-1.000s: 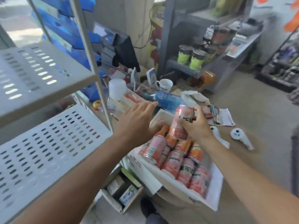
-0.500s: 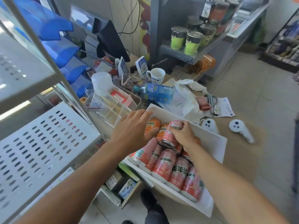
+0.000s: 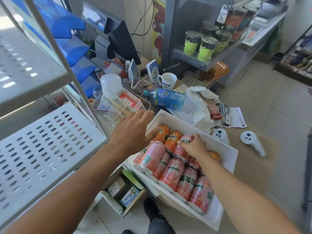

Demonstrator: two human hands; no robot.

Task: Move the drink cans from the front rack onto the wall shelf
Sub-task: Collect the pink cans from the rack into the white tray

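White tray (image 3: pixel 224 146), shallow and open-topped, on the brown counter (image 3: pixel 263 174), its near end overhanging the counter edge. Contents: drink cans lying on their sides, packed in rows and partly stacked. Pink cans (image 3: pixel 170 171) fill the near end; two orange cans (image 3: pixel 162 132) lie at the far left corner, and one more orange can shows just beyond the right wrist.

Right hand (image 3: pixel 194 146): fingers curled over the upper end of a pink can (image 3: pixel 185 141) in the middle of the tray, gripping it; the can lies among the others.

Left hand (image 3: pixel 133 130): fingers extended and fairly flat, reaching over the tray's far left corner, fingertips at the side of the nearest orange can; holding nothing.

White perforated wall shelf (image 3: pixel 42 144), lower level, at left.

Clear plastic organiser (image 3: pixel 121 107), just beyond the left hand: compartments with red packets.

Cardboard box (image 3: pixel 118 198), on the floor under the counter edge: small cartons inside.

Loose on the counter: blue water bottle (image 3: pixel 165 98) on its side, white mug (image 3: pixel 167 81), two white controllers (image 3: pixel 251 141), crumpled paper.
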